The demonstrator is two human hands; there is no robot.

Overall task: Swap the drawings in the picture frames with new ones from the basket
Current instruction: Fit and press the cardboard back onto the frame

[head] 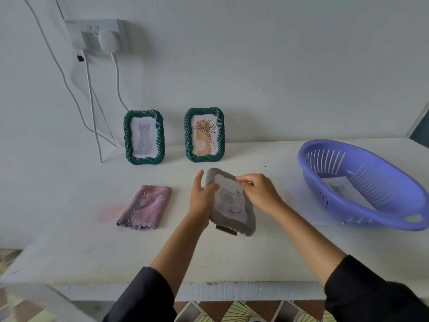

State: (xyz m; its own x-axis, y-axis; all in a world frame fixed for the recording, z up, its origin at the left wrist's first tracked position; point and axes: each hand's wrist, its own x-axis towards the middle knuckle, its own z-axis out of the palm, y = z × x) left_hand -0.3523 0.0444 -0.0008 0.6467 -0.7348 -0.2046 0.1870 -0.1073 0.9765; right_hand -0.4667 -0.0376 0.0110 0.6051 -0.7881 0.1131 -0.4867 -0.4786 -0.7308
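Pink cloth lies folded on the surface, left of your left hand. Behind it and further left of that hand, a green frame stands upright at the wall with a cat drawing inside. Your left hand grips the left edge of a grey frame, thumb on front, holding it tilted just above the surface. A second green frame with a plant drawing stands straight behind both hands. Your right hand pinches the top edge of the scribbled drawing lying in the grey frame; a bit blurred. Purple basket sits well right of the right hand, with a paper sheet inside.
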